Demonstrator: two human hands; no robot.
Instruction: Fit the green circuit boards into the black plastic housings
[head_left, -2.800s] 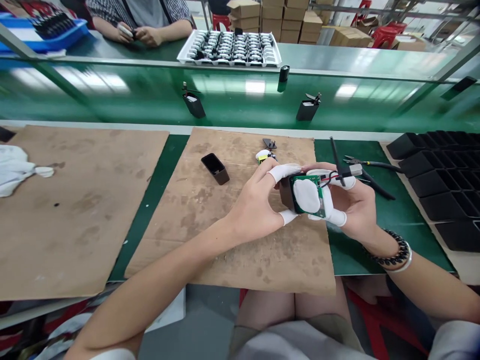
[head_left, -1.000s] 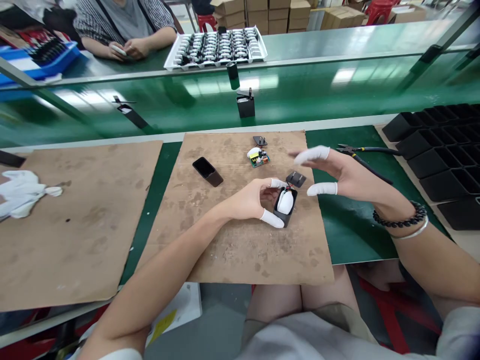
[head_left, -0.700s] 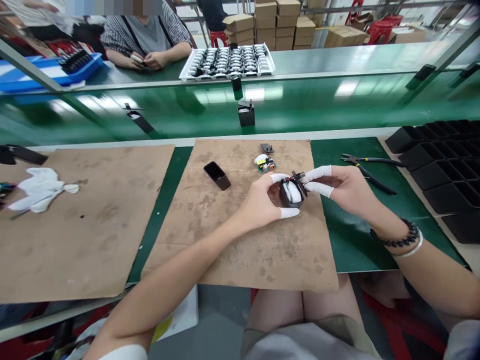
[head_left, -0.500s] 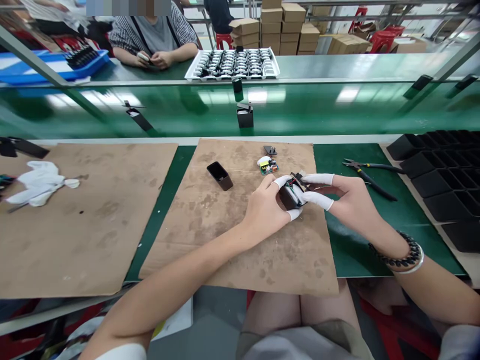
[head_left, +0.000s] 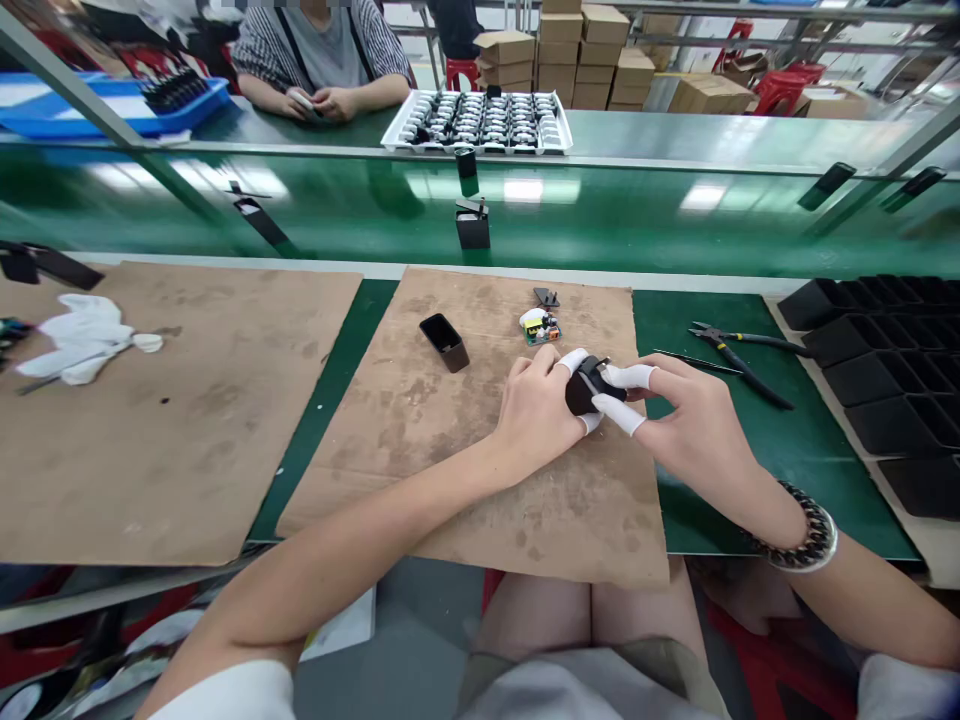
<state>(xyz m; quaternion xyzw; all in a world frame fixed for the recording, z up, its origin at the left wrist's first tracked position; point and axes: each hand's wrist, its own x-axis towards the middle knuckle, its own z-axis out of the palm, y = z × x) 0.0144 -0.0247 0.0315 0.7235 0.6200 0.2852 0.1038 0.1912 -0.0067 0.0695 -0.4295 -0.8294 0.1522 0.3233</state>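
My left hand [head_left: 541, 405], closed, grips a small black plastic housing [head_left: 579, 396] above the cardboard. My right hand [head_left: 686, 410] pinches a black end piece [head_left: 592, 372] at the housing's opening, with white finger cots on its thumb and finger. White cots also cover fingertips of the left hand. Whatever lies inside the housing is hidden now. Just beyond the hands lie a small circuit board [head_left: 541, 327] with yellow and white parts and a dark plug piece with pins [head_left: 547, 297]. Left of them rests an open black case [head_left: 445, 343].
Black-handled cutters [head_left: 739, 362] and thin dark tweezers [head_left: 694, 361] lie on the green mat at right, beside rows of black cases [head_left: 889, 390]. A white glove [head_left: 82, 340] lies on the left cardboard. Past the green conveyor [head_left: 337, 215], a person sits near a white tray [head_left: 386, 140].
The black end piece has come onto the housing, covering the wires and inner parts that showed before. The tweezers by the cutters show more. The view has shifted slightly.
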